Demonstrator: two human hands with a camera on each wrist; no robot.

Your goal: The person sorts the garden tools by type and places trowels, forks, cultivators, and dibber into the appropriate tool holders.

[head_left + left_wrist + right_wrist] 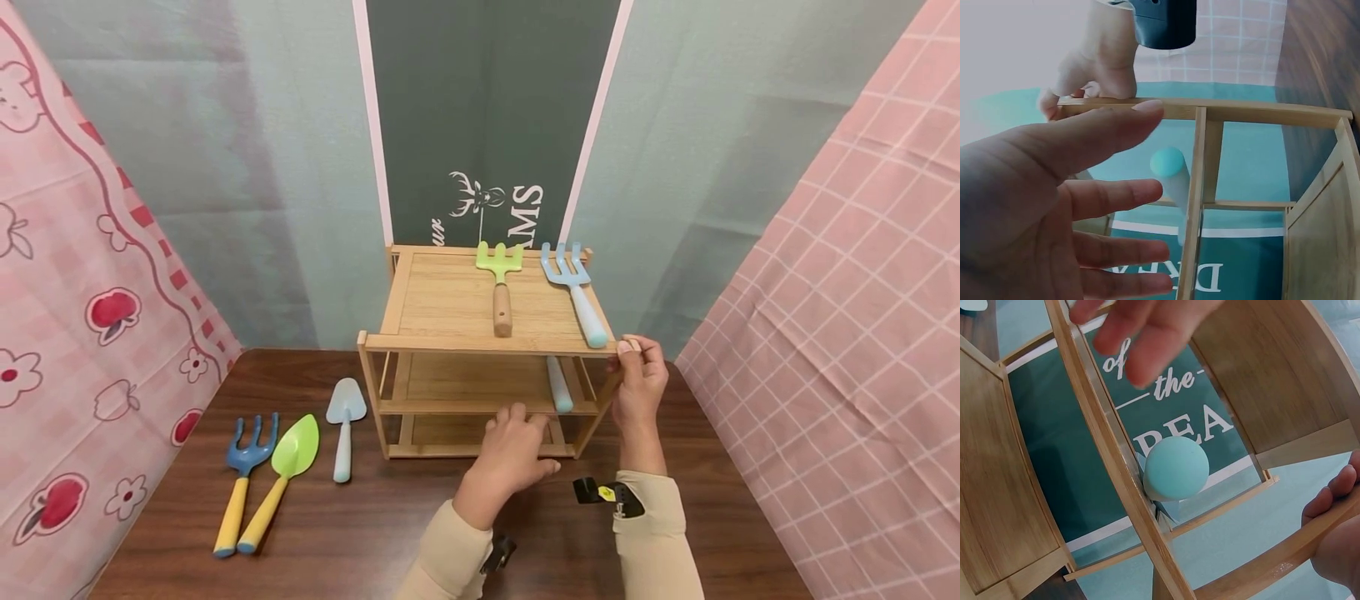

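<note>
A three-tier wooden rack (442, 342) stands on the table. With thumb and fingers, my right hand (640, 379) grips its upper front right corner; in the right wrist view, those fingers (1335, 490) show around the post. My left hand (513, 450) is in front of the middle shelf, fingers extended and holding nothing. Beyond its fingertips, a light-blue-handled tool (558, 385) lies on that shelf, its teal handle end (1167, 162) facing out and its head mostly hidden. On the top shelf lie a green hand rake (501, 287) with a wooden handle and a light-blue hand rake (576, 296).
Left of the rack on the brown table (300, 575) lie a small light-blue trowel (344, 429), a green trowel (281, 479) and a blue hand rake (243, 483), the last two yellow-handled. Fabric curtains (300, 167) enclose the back and sides.
</note>
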